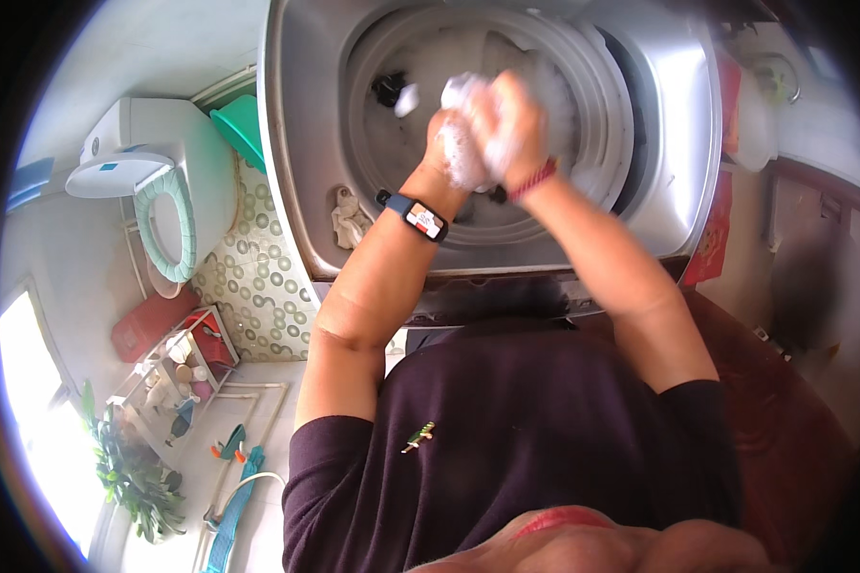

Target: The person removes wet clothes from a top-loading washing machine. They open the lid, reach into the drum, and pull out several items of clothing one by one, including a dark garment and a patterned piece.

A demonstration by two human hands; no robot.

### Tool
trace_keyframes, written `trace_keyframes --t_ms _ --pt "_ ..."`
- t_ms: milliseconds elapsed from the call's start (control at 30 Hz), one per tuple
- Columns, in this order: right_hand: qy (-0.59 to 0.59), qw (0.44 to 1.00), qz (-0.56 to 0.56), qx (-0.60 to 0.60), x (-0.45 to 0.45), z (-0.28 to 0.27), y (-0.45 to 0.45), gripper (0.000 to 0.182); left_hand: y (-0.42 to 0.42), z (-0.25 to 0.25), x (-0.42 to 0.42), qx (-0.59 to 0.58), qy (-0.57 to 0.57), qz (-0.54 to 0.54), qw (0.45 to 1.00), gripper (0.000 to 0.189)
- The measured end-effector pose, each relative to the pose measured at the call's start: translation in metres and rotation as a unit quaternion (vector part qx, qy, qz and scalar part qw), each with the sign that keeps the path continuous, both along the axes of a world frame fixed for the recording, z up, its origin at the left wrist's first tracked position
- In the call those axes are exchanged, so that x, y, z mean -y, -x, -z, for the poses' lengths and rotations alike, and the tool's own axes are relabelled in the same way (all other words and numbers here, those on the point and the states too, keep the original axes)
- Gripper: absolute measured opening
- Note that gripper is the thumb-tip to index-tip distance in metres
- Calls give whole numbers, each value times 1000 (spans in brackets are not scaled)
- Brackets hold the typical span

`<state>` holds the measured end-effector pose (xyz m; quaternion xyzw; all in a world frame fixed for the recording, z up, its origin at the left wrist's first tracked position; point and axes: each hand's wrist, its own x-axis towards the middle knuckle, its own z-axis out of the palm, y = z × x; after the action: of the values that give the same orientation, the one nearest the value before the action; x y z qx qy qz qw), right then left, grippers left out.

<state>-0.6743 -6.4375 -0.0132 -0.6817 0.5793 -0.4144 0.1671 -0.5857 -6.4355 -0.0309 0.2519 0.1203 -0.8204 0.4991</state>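
My left hand (453, 147) and my right hand (514, 125) are pressed together above the open tub (588, 93) of a top-loading washing machine. Between them is a sudsy white cloth (461, 87), gripped from both sides; blur and foam hide most of it and the fingers. Thick lather covers the back of my left hand. Cloudy, soapy water (437, 54) fills the tub. In it lie a black item (388, 87), a small white piece (406, 100) and a greyish cloth (507, 51), partly under the water.
A crumpled beige cloth (349, 220) rests on the machine's front left corner. To the left are a green basin (242, 129), a toilet (168, 208) with a padded seat, a rack of bottles (175, 372) and a leafy plant (132, 469). Red packaging (713, 236) stands at the right.
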Motion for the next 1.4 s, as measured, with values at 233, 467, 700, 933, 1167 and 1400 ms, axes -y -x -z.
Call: trace_keyframes --t_ms 233,467,700,933,1167,1400 --pt "-197 978 1 69 36 33 65 32 -9 -27 18 113 53 -11 992 28" --pt "-395 890 -226 -16 9 88 85 77 -13 -19 21 80 100 -50 991 33" --pt "-351 901 -225 119 2 62 60 56 -3 -30 17 67 197 -13 978 28" --pt "-311 815 30 487 26 69 77 37 -6 0 19 301 199 30 932 25" --pt "-268 795 43 542 33 30 80 29 6 62 21 701 263 352 561 41" --pt "-280 849 -9 449 29 -6 86 24 42 103 36 779 339 322 417 57"
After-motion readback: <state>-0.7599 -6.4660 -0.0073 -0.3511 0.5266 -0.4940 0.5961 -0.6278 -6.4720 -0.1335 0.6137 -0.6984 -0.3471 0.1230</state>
